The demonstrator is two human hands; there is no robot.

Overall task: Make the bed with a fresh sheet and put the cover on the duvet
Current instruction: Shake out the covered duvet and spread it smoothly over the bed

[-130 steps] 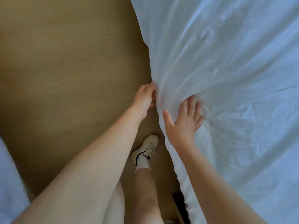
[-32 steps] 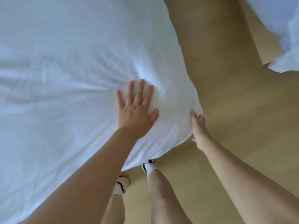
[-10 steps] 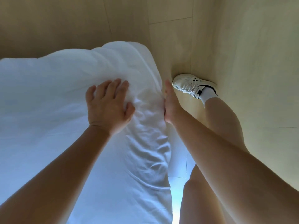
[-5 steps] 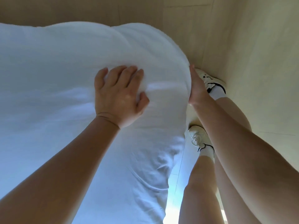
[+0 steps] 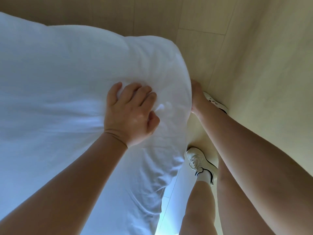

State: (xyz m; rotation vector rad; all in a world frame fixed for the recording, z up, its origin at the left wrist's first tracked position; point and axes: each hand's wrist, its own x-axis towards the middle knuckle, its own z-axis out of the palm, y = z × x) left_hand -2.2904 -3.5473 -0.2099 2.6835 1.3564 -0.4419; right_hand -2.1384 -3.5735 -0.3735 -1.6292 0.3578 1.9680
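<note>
— Where the left hand (image 5: 130,114) lies, what does it have hold of?

— The white fabric sheet (image 5: 59,73). The fingers are curled in hard and the thumb is folded under, with a bunch of cloth gathered beneath the palm. Small creases run out from the grip.

— Location of the sheet?

— It fills the left of the head view, drawn over a rounded, padded corner. Below the left wrist it hangs down the side in loose folds. What lies under it is fully covered.

— And the right hand (image 5: 195,97)?

— It is pressed against the sheet's outer edge at the side of that corner, just right of the left hand. Only the back of the hand shows; the fingers are out of sight against the cloth. I cannot tell whether they grip the sheet or merely push on it.

— Surroundings?

— A pale wood-look plank floor (image 5: 254,65) runs along the top and right. One white lace-up trainer with black trim (image 5: 200,162) stands on it just below the corner, worn with a white sock (image 5: 205,177). A second matching white trainer (image 5: 216,104) shows beyond the right wrist, partly hidden by it.
</note>
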